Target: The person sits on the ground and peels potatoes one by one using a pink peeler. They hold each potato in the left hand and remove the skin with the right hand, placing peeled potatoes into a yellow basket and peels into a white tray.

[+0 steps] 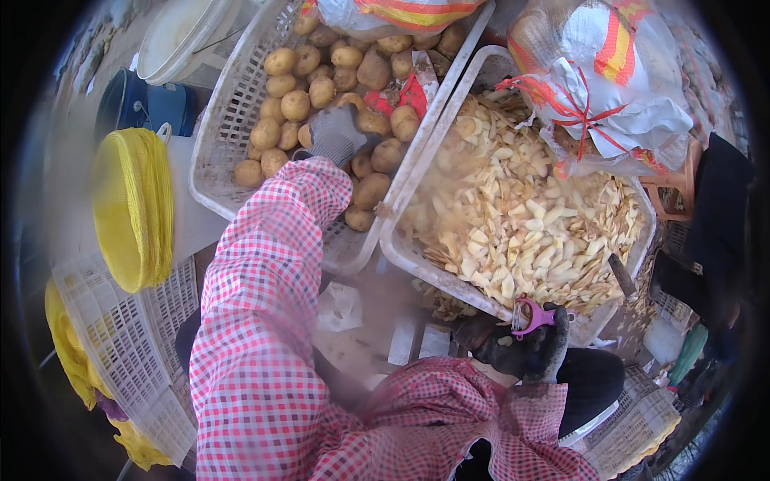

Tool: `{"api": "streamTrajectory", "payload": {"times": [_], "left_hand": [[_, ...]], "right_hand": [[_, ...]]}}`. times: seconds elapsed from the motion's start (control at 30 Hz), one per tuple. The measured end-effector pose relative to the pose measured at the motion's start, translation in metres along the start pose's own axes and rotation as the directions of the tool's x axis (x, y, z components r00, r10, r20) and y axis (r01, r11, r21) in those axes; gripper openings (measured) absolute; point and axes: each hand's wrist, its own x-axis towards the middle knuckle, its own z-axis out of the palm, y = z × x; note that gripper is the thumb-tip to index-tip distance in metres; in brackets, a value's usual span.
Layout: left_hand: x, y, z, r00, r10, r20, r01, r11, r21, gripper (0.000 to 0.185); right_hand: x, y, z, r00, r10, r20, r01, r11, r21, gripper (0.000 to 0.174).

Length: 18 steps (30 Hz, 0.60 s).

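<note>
Reaching into a white plastic crate (207, 174) of unpeeled potatoes (372, 191), my left hand (340, 135) wears a grey glove; its fingers lie among the potatoes, and whether it grips one is hidden. My right hand (541, 346), in a dirty dark glove, holds a pink Y-shaped peeler (530, 318) by its handle, the blade end pointing left. That hand is at the near edge of a second white crate (442, 288), which is heaped with potato peelings (535, 228). A red and white piece of packaging (415, 93) lies on the potatoes.
Tied plastic sacks (601, 90) bulge over the far right of the peelings. At left stand a yellow mesh bag roll (135, 210), a blue bucket (147, 102), a whitish tub (180, 42) and a perforated crate (120, 324). A dark-clothed person (719, 222) is at the right edge.
</note>
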Motion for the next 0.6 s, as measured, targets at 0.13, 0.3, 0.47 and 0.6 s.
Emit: {"api": "streamTrajectory", "payload": {"times": [0.13, 0.3, 0.47, 0.6], "left_hand": [[0.002, 0.007, 0.001, 1.0, -0.028, 0.002, 0.028, 1.0, -0.009, 0.075], [0.014, -0.014, 0.014, 0.998, -0.027, -0.048, 0.019, 0.986, -0.165, 0.074], [-0.014, -0.017, -0.078, 0.981, 0.187, 0.043, -0.111, 0.738, -0.666, 0.059], [-0.119, 0.037, -0.195, 0.873, 0.459, 0.164, -0.034, 0.393, -0.919, 0.061]], "right_hand": [[0.015, 0.009, -0.028, 0.992, -0.098, -0.079, 0.096, 0.995, -0.033, 0.037], [0.007, 0.004, -0.021, 0.994, -0.063, -0.093, 0.058, 0.997, -0.053, 0.032], [0.006, 0.007, -0.013, 0.979, -0.088, -0.186, 0.083, 0.996, -0.032, 0.025], [0.011, 0.007, -0.023, 0.996, -0.064, -0.054, 0.067, 0.997, 0.045, 0.02]]}}
